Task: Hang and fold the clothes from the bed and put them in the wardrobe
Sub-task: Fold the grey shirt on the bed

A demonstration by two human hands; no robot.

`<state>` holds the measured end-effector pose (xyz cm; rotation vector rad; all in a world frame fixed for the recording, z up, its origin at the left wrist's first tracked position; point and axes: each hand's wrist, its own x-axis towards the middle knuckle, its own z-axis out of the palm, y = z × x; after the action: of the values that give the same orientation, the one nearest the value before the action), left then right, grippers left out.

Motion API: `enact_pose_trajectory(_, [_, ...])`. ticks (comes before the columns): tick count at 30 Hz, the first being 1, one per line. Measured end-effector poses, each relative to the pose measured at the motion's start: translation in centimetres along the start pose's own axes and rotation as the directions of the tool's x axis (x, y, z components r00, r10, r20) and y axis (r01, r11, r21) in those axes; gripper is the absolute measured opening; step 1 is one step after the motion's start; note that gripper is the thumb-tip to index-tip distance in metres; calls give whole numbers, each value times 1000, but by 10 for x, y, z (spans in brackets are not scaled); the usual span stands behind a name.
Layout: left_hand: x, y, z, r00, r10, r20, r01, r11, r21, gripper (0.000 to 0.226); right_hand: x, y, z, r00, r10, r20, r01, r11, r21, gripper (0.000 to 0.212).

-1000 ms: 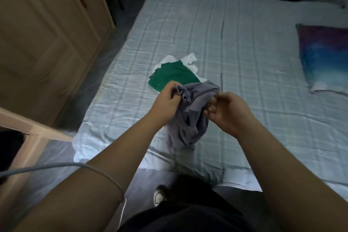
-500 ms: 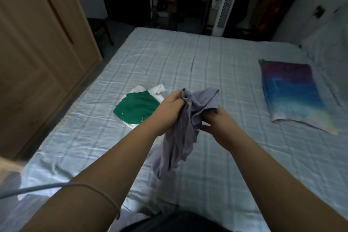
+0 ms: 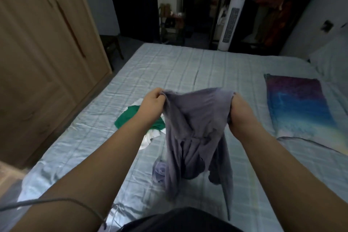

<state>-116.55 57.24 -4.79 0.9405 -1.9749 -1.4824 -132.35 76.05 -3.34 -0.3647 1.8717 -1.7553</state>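
Note:
A lavender-grey garment hangs spread between my two hands above the bed. My left hand pinches its top left corner and my right hand grips its top right corner. The lower part of the garment droops in crumpled folds and touches the sheet. A green garment lies on a white one on the bed, partly hidden behind my left forearm. The wooden wardrobe stands closed along the left side.
A purple and blue pillow lies at the right of the bed, with a pale pillow behind it. A white tower fan and hanging clothes stand beyond the far edge. A narrow floor gap separates bed and wardrobe.
My hands have moved apart and upward, stretching the bunched lavender garment open between them. The view has tilted up, showing more of the room's far end.

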Motion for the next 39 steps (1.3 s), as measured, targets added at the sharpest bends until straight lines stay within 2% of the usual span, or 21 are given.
enact_pose_trajectory(3, [14,20,-12,999,-3,37,-3,983,183,31,1,-23,7,999,-11,-31,8,997,-82,25])
enact_pose_trajectory(5, [17,35,-14,978,110,177,-154,952,263,52,1,-34,16,999,45,21,-43,994,-99,26])
enact_pose_trajectory(7, [12,50,-9,890,236,391,-337,916,216,68,2,-36,26,993,72,98,-62,994,-95,22])
enact_pose_trajectory(8, [10,56,-5,838,254,484,-381,907,183,74,-1,-36,31,989,57,135,-48,996,-70,21])
enact_pose_trajectory(9, [10,59,2,797,256,547,-401,901,164,78,-2,-35,35,985,41,168,-34,998,-47,23])
enact_pose_trajectory(11, [13,63,13,772,241,589,-410,896,171,78,-6,-33,41,971,4,237,-2,1000,-9,26])
enact_pose_trajectory(15, [23,52,22,827,223,517,-354,920,169,39,-9,-28,38,959,-59,278,49,998,42,27])
enact_pose_trajectory(18, [28,44,22,866,244,436,-356,914,195,21,-12,-26,26,959,-77,272,58,995,79,28])
enact_pose_trajectory(21, [32,46,22,885,291,364,-341,937,81,12,-8,-13,18,974,-71,214,49,993,104,30])
enact_pose_trajectory(24, [33,63,18,889,291,354,-264,957,-123,12,-4,10,12,985,-36,171,22,996,84,29])
enact_pose_trajectory(28, [33,92,8,902,291,320,-165,915,-368,16,-5,41,2,998,15,53,-23,988,155,22])
enact_pose_trajectory(30, [35,106,2,904,300,305,-155,894,-420,16,-8,49,3,996,45,72,-58,982,182,22])
enact_pose_trajectory(32, [36,115,-3,902,317,293,-179,892,-415,16,-9,55,7,991,24,135,-41,991,127,29])
enact_pose_trajectory(35, [35,122,-9,891,331,311,-199,900,-389,23,-8,53,16,974,-38,224,72,987,-146,47])
enact_pose_trajectory(39, [24,129,-11,879,336,339,-193,899,-392,23,0,38,28,956,-230,183,282,894,-349,58])
